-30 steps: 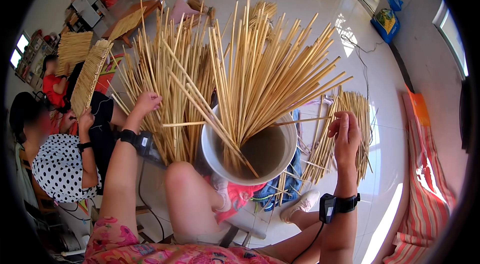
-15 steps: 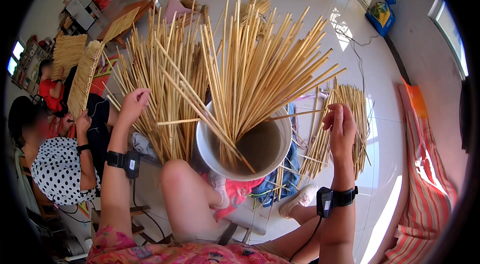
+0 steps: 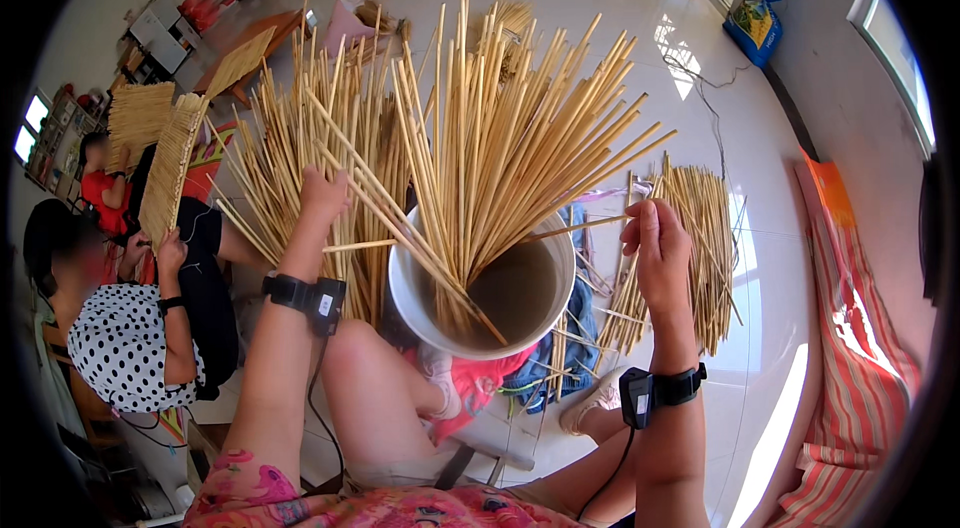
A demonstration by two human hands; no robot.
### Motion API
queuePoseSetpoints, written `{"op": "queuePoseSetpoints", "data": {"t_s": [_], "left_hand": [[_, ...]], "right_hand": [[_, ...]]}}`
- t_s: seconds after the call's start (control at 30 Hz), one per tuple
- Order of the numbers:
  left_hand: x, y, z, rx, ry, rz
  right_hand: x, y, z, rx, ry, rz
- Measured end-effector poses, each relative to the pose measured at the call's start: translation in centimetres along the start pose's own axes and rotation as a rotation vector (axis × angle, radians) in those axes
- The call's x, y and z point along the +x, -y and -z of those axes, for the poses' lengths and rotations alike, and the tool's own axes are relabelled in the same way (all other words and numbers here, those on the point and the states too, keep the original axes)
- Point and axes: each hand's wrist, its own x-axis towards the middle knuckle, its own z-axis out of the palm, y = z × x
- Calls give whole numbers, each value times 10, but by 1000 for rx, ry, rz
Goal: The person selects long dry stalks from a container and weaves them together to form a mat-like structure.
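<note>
A: Quick, what've your hands got?

B: R hand [image 3: 661,246]: fingers loosely curled, thumb near the index, right at the tip of one stick [image 3: 590,224]. Can't tell if it's pinched or just lined up w/ my fingertips. L hand [image 3: 325,196]: half closed, in front of the left bundle [image 3: 372,128]. Blurry, so can't tell if it's on a stick or empty.

A: Where's that stick?

B: Poking out R over the rim of the white bucket [image 3: 407,278], sloping up a bit to my R fingers. Other sticks [image 3: 520,128] fan up out of the bucket, a few leaning L. More in the floor pile [image 3: 705,248], past my R hand.

A: How'd it handle?

B: Light, I'd guess, & stiff lengthwise. Thin, so prob snaps if bent hard. Looks smooth & round; might roll b/t fingertips, esp if wet. Best hold for one = thumb & finger nr the free end; for a bunch, whole hand round mid-length, above the rim.

A: What can't you see?

B: Stick's inner end, lost behind the fan. Another end shows just below my L hand; could be same stick, can't say. Inside the bucket's murky: water or shadow, dunno. Lower ends of the left bundle are partly blocked by my L arm & knee [image 3: 370,368]. Blue cloth [image 3: 578,340] is part hidden by the bucket.
</note>
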Motion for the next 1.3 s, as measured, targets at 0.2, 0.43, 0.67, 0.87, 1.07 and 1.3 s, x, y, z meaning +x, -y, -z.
{"op": "queuePoseSetpoints", "data": {"t_s": [0.2,0.43,0.67,0.87,1.07,1.3], "left_hand": [[17,10,13,-223,171,39],[-29,-51,42,-171,95,-239],[6,-37,62,-64,93,-290],[19,1,30,329,-292,-415],[-13,-57,-20,90,83,-544],[14,-61,-33,1365,525,-577]], "right_hand": [[-1,2,1,-12,32,-14],[-5,-7,-5,-17,100,-49],[-7,-5,-15,-30,194,-49],[-6,-2,-11,-43,164,-41],[-7,-11,-4,-113,174,-48],[-7,-1,0,-158,168,-46]]}}
